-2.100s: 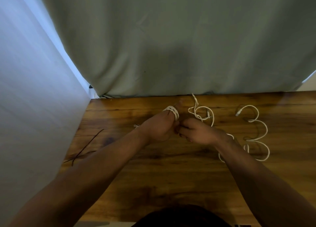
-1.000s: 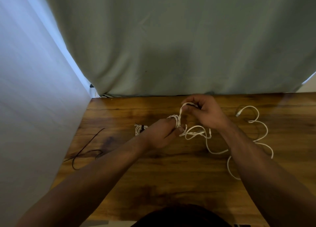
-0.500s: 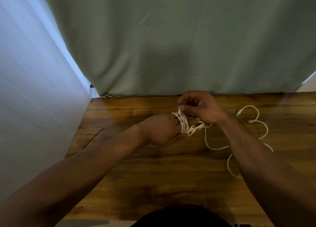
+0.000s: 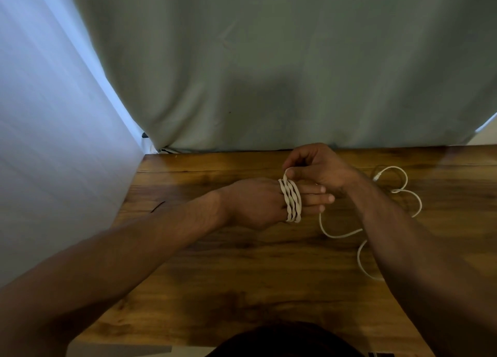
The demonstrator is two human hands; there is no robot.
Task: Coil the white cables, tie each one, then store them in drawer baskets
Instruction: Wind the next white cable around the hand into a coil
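Since the last frame our right hand (image 4: 320,168) has laid a further turn: one cable (image 4: 290,200) now circles the straight, open fingers of our left hand (image 4: 255,203) about four times. Our right grip pinches it above the coil; slack trails right across the tabletop (image 4: 242,262). One dark wire (image 4: 158,207) lies left.

White cable (image 4: 290,200): off-white throughout, the wound turns at centre right showing a twisted, rope-like pattern with thin dark lines between strands; its loose run at the right reads plain white against the wood. Table (image 4: 242,262), lower half of frame: warm orange-brown wood with darker brown grain streaks and blotchy patches, lighter and glossier along the far edge. Curtain (image 4: 269,74), upper centre: plain muted grey-green; panel (image 4: 53,114), upper left: pale blue-white; thin cord (image 4: 158,207), centre left: black.
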